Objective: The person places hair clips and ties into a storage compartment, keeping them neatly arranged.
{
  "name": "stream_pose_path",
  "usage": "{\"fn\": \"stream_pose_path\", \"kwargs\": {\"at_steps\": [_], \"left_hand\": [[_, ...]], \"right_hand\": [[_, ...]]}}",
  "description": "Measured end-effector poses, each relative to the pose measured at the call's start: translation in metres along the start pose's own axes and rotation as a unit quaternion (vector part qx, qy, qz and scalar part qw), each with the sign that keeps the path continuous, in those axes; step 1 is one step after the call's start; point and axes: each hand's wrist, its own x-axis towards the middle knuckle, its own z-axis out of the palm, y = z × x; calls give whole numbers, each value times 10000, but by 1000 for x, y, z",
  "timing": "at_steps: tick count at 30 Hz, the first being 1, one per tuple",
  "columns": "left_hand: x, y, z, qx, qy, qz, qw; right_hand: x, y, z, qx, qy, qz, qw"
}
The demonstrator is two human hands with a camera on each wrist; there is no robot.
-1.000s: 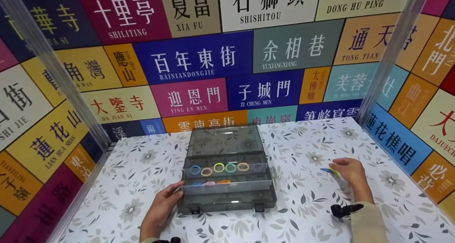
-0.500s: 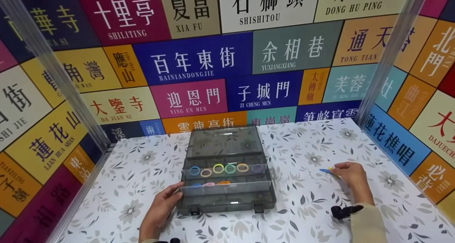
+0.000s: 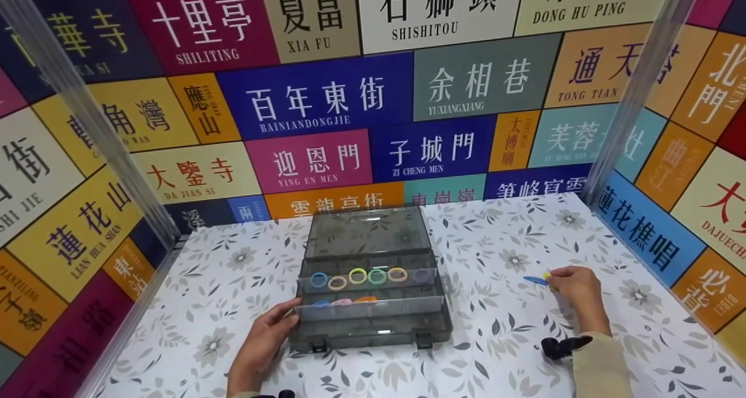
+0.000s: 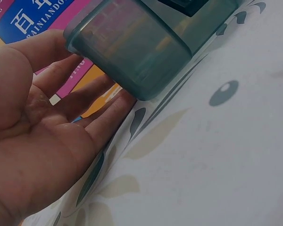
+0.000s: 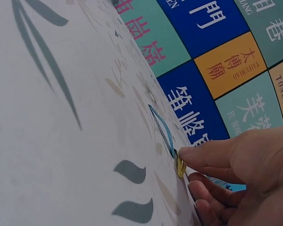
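A smoky clear plastic compartment box (image 3: 373, 328) stands with its lid (image 3: 368, 232) raised at the back. Several coloured rings, probably hair ties (image 3: 379, 276), lie in its rear row. My left hand (image 3: 265, 337) touches the box's left end with extended fingers; the left wrist view shows the fingertips against the box corner (image 4: 132, 56). To the right of the box, my right hand (image 3: 577, 290) pinches a small yellow hair clip (image 5: 181, 167) low over the table. A blue snap hair clip (image 5: 163, 127) lies beside it, seemingly touching; the fingers partly hide the yellow one.
Blue, pink and orange pieces (image 3: 344, 301) lie in the box's middle row. Clear dividers (image 3: 373, 307) separate the rows. The table (image 3: 484, 351) has a floral cover, with sign-printed walls (image 3: 326, 95) behind and at both sides.
My right fingers have come down slightly and closed in on the yellow clip. The blue clip has shifted very little. My left hand and the box have stayed in place.
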Motion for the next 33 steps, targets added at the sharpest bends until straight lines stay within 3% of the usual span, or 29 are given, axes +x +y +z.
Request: {"fn": "stream_pose_path", "kwargs": {"at_steps": [19, 33], "left_hand": [[2, -1, -1, -41, -61, 32, 10000], [0, 0, 0, 27, -42, 9, 10000]], "right_hand": [[-1, 0, -1, -10, 155, 497, 9986], [-3, 0, 0, -221, 120, 205, 9995]]}}
